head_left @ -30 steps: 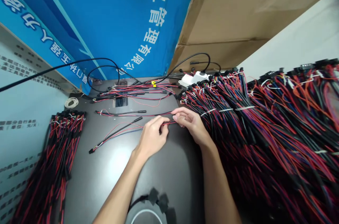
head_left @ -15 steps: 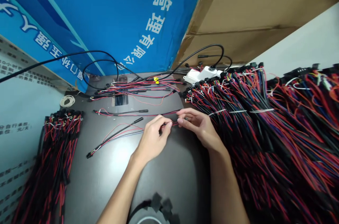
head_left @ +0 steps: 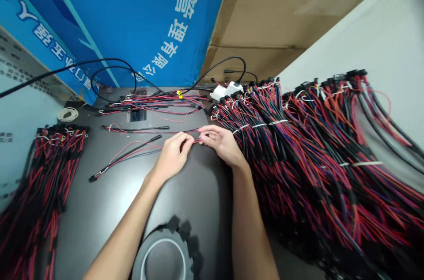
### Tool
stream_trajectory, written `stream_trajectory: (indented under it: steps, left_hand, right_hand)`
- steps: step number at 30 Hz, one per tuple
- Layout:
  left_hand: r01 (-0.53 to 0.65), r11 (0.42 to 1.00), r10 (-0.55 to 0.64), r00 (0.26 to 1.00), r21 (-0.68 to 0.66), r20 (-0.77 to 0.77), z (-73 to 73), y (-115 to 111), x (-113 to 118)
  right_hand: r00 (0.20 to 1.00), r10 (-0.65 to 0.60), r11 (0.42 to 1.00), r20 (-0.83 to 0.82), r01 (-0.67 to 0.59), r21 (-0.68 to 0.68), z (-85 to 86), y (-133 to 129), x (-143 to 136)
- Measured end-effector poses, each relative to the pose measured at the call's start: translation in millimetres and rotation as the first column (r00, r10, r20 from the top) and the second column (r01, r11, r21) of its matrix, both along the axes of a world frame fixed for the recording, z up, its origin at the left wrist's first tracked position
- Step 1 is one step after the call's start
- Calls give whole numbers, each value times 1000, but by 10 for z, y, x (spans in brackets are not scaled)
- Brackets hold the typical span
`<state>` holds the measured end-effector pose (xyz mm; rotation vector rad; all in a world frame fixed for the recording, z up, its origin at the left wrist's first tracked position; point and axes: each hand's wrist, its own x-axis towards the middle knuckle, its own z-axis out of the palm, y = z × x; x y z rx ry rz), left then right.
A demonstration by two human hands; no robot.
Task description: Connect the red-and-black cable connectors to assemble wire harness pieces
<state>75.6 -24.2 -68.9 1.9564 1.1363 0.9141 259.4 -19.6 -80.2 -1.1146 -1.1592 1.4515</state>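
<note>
On the dark table lies a wire harness [head_left: 114, 163] with a black connector at its near left end, a black sleeved lead and thin red and blue wires. Those wires run to my left hand [head_left: 172, 154], whose thumb and fingertips are pinched on them. Just to the right, my right hand [head_left: 221, 144] is closed at the fingertips on the wires' far end; the tips of the wires are too small to make out. Behind both hands a second wire harness [head_left: 142, 130] is stretched out sideways, apart from the first.
Bundled harnesses fill the right side [head_left: 298, 152], and another bundle [head_left: 62, 156] lies left. At the back are loose harnesses [head_left: 155, 104], a white power strip [head_left: 227, 91], a black cable [head_left: 112, 60] and a coil of pale cord [head_left: 68, 114]. In front stands a grey roll [head_left: 141, 257] with black pieces around its rim.
The camera has turned rightward, so the scene sits further left and more of the right bundles and the grey roll shows. Both hands keep their pinch on the wires, close together.
</note>
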Motion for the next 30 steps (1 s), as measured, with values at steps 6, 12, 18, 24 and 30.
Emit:
stream_trajectory:
  steps: [6, 12, 18, 24, 30]
  left_hand:
    - [-20, 1000, 20, 1000, -18, 2, -4, -7, -5]
    - [-8, 999, 6, 998, -34, -58, -2, -92, -30]
    - [1, 1000, -4, 994, -30, -113, -14, -159, -55]
    - [7, 996, -14, 996, -83, -89, 35, -164, -72]
    - [-4, 994, -2, 998, -106, -56, 75, -175, -101]
  right_hand:
    - [1000, -8, 1000, 3, 8, 21, 36, 41, -16]
    - [999, 39, 999, -17, -39, 10, 20, -9, 22]
    - [998, 69, 998, -12, -69, -9, -20, -63, 46]
    - [995, 97, 995, -3, -97, 18, -17, -69, 60]
    - [991, 131, 991, 11, -131, 41, -19, -66, 40]
